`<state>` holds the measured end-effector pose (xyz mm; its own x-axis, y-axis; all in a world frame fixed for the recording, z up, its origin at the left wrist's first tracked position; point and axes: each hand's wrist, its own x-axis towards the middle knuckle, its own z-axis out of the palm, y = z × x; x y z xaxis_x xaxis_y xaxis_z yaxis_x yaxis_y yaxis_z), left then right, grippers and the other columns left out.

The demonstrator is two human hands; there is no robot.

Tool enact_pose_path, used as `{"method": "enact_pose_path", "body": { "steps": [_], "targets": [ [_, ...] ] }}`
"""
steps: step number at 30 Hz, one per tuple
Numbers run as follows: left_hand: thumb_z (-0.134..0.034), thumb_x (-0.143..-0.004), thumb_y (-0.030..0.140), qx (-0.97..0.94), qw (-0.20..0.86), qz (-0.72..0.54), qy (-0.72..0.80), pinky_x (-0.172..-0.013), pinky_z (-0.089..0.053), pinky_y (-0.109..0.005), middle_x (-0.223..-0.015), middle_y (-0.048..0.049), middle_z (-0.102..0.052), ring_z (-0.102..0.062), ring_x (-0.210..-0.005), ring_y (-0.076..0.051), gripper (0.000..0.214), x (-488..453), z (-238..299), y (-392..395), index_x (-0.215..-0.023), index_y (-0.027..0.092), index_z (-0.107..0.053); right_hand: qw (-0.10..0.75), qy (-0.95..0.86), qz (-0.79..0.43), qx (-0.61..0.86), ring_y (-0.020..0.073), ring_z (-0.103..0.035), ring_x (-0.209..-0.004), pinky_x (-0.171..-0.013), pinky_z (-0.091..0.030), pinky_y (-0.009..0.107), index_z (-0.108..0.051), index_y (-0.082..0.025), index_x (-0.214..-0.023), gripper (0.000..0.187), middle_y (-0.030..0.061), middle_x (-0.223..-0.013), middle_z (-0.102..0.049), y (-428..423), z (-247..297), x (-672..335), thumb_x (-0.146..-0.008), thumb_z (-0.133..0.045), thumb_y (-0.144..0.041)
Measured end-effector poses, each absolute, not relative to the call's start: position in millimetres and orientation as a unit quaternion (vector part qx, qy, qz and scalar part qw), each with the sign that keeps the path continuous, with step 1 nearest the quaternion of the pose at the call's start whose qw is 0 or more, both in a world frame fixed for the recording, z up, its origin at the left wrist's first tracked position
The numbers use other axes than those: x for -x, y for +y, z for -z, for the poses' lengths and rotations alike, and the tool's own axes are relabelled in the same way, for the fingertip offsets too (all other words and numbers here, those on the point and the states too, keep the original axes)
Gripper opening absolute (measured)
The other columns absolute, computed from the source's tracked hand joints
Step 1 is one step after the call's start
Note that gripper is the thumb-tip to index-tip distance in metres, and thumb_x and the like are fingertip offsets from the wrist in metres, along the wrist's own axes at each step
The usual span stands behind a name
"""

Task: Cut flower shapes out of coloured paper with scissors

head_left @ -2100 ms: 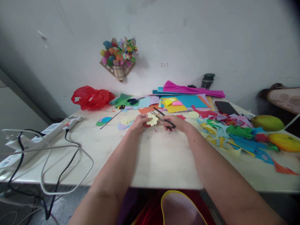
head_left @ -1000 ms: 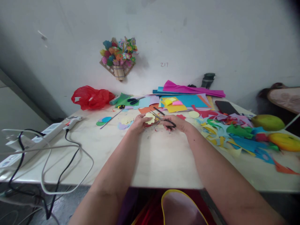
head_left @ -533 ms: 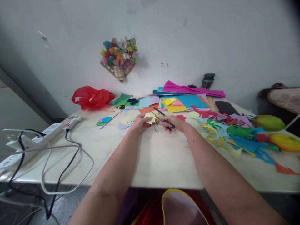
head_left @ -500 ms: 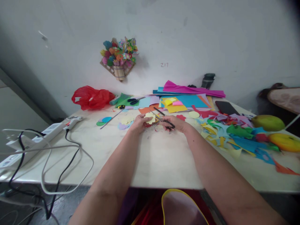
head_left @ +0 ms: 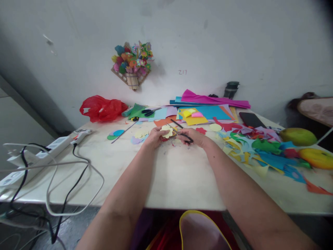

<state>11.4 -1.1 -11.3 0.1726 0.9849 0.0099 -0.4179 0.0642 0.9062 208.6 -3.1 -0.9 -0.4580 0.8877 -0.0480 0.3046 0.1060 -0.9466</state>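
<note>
My left hand (head_left: 154, 136) is closed on a pale yellow paper flower cutout (head_left: 167, 131) with a red piece under it, held just above the white table (head_left: 171, 173). My right hand (head_left: 194, 136) grips black-handled scissors (head_left: 179, 131), whose blades are spread and point left into the cutout's edge. Both hands meet near the middle of the table, toward its far side. More pale paper shapes (head_left: 140, 133) lie flat just left of my left hand.
Coloured paper sheets (head_left: 205, 111) and scraps (head_left: 262, 149) cover the back and right. A second pair of scissors (head_left: 149, 111), a black phone (head_left: 250, 119), two mangoes (head_left: 298, 136), a red plastic bag (head_left: 100, 108) and a power strip with cables (head_left: 47, 152) lie around.
The cutout has turned a little in my left hand and dropped slightly. The scissors have shifted only slightly at its edge; the arms stay in place.
</note>
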Motion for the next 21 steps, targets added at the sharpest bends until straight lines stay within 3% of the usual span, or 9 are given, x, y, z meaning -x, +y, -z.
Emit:
{"method": "enact_pose_path", "body": {
  "steps": [21],
  "targets": [
    [-0.078,-0.056,0.011,-0.421,0.641,-0.555,0.321,-0.079,-0.058,-0.035,-0.078,-0.0126,-0.074,-0.070,-0.070,-0.021,0.021,-8.9,14.7,2.1,-0.076,0.007,-0.072,0.307,-0.682,-0.511,0.424,0.0068,-0.041,-0.040,-0.038,-0.032,0.019,-0.054,-0.017,-0.070,0.028,-0.0048,-0.048,-0.049,-4.0,1.3,-208.4,-0.070,-0.076,-0.035]
  ]
}}
